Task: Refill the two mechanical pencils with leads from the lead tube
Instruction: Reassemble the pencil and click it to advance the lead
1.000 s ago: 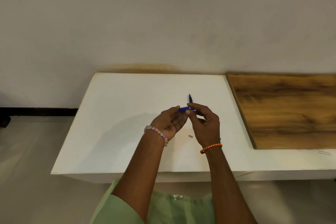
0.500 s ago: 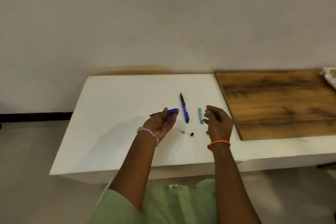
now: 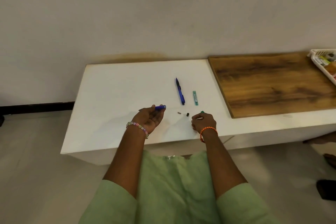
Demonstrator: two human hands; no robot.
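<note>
My left hand (image 3: 149, 117) is palm up over the white table (image 3: 116, 100) and grips a blue mechanical pencil (image 3: 160, 107), whose open end points right. A second blue pencil (image 3: 180, 91) lies on the table farther back. To its right is the green lead tube (image 3: 195, 98). My right hand (image 3: 204, 122) rests low on the table near the front edge with its fingers curled. It pinches what looks like a thin lead (image 3: 200, 118). A small green cap (image 3: 202, 112) lies just beyond its fingertips.
A small grey piece (image 3: 179, 112) and a black cap (image 3: 187, 114) lie between my hands. A wooden board (image 3: 272, 83) covers the table's right part. A white basket (image 3: 316, 60) with small items sits at the far right edge.
My hands came apart from the pencil they held together. The left hand kept it and moved left. The right hand dropped to the table beside the green cap.
</note>
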